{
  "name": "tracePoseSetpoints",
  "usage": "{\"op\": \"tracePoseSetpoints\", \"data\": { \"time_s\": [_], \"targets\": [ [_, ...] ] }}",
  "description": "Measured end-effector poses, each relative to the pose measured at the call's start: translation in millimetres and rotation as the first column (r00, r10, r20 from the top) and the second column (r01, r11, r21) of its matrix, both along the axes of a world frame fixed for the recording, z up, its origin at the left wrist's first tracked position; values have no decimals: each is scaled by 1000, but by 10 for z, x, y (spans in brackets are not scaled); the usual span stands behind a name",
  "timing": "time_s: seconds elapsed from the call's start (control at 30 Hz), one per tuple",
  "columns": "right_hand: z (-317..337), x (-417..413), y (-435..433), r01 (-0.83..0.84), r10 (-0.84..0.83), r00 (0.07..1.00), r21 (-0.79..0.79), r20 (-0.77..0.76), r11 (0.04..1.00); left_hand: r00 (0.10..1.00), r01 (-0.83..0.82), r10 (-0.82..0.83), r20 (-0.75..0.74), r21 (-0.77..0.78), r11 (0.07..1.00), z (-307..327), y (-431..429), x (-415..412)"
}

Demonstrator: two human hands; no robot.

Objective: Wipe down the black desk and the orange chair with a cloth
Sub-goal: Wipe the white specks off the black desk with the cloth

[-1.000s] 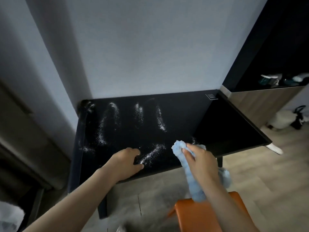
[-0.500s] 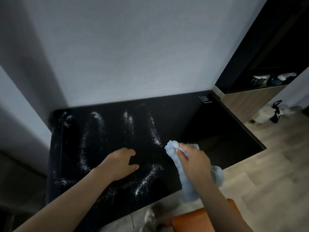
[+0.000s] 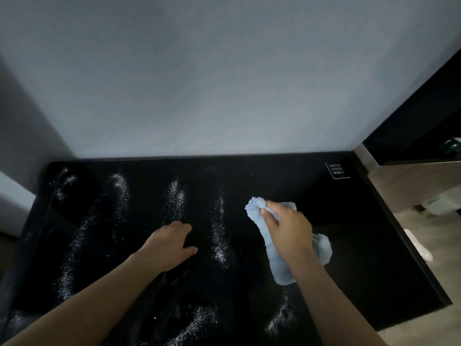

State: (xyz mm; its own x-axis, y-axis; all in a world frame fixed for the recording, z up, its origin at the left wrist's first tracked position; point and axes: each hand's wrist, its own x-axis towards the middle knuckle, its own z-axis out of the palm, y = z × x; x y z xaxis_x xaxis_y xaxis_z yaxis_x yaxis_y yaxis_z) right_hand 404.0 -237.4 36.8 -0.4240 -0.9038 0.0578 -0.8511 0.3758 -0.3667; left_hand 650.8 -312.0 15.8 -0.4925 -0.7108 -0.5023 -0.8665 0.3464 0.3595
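While both hands sit over the black desk, the count is one cloth, two hands and one label.

Cloth: light blue, bunched, lying on the desk top right of centre, well in from the right edge. One crumpled end sticks out past the fingers toward the far edge; the other end trails toward the near edge.

Right hand: fingers and thumb curled round the cloth, pinching it against the desk.

Left hand: at desk centre, palm down, fingers loosely bent, thumb out, nothing in it. Contact with the top cannot be confirmed.

White powder streaks: six countable. Four run from the far edge toward the middle, leftmost at the far left corner; two lie at the near edge.

Label: small, white-printed, at the far right corner.

Pale wall meets the far edge.
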Motion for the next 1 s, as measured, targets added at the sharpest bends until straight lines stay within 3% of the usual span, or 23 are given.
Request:
{"op": "tracePoseSetpoints", "data": {
  "time_s": [0.3, 0.4, 0.5, 0.6, 0.73, 1.0],
  "targets": [
    [-303, -739, -1106, -86, 89, 995, 67, -34, 994, 996, -60, 62, 57, -33, 998, -559, -716, -644],
    [-431, -873, -1436, -93, 96, 995, 95, -37, 991, 984, 33, -18, 178, -81, 996, -719, -981, -781],
    [-569, -986, -1743, -97, 102, 994, 91, -48, 991, 961, 72, -62, 270, -30, 997, -897, -1118, -835],
    [-705, -1082, -2020, -101, 107, 991, 79, -77, 992, 964, 51, -50, 262, 1, 999, -1062, -1154, -871],
    [-867, -1175, -2370, -129, 131, 985, 33, -111, 991, 968, 39, -12, 249, -103, 994, -1227, -1246, -908],
    [-1198, -1224, -2839, -164, 166, 982, 32, -89, 986, 970, 38, -3, 245, -137, 990, -1444, -1295, -930]
  ]
}}
